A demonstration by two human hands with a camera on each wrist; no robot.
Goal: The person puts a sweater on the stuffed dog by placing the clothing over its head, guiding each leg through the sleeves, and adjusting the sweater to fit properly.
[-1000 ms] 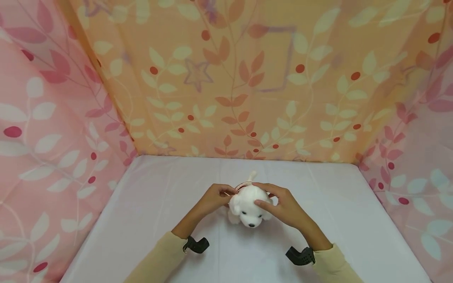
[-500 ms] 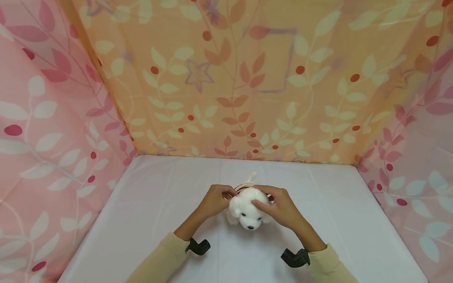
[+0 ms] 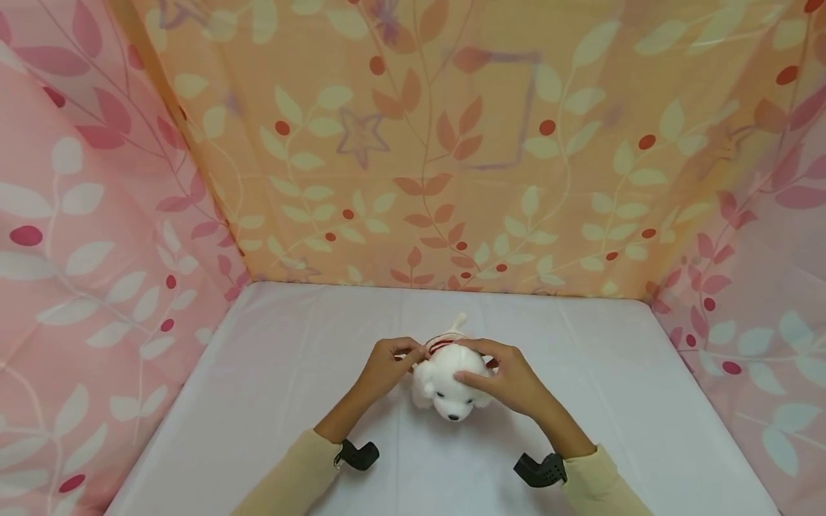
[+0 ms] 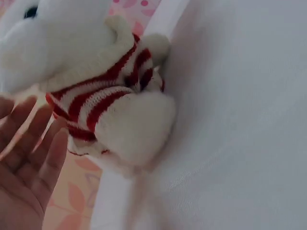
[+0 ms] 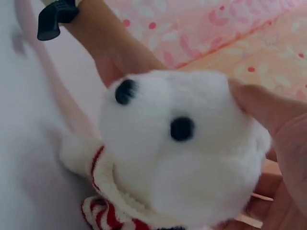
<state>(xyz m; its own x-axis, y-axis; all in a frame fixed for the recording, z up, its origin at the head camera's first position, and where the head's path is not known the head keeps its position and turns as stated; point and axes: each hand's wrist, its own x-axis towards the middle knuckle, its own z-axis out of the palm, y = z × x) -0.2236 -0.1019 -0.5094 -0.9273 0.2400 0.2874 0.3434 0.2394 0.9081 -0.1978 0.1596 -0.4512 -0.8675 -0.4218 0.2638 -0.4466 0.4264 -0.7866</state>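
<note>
A white plush dog (image 3: 454, 383) stands on the white table, facing the person, in a red-and-white striped knitted sweater (image 3: 445, 342). My right hand (image 3: 513, 376) grips its head, the thumb on the front and the fingers behind it. The right wrist view shows this thumb (image 5: 261, 103) pressed into the white fur. On the other side, my left hand (image 3: 387, 369) has thumb and index finger together at the sweater's edge, by the dog's neck. In the left wrist view the other fingers (image 4: 55, 153) of the left hand lie beside the striped knit, palm showing.
A white cloth-covered table (image 3: 290, 344) lies under the dog. An orange leaf-patterned curtain (image 3: 413, 143) stands behind, with pink patterned curtains (image 3: 97, 251) on both sides. Each wrist wears a black camera mount (image 3: 540, 469).
My left hand has shifted slightly left at the sweater, and more of its red stripes show. The dog's head has moved a little left and toward the person, with the right hand on it.
</note>
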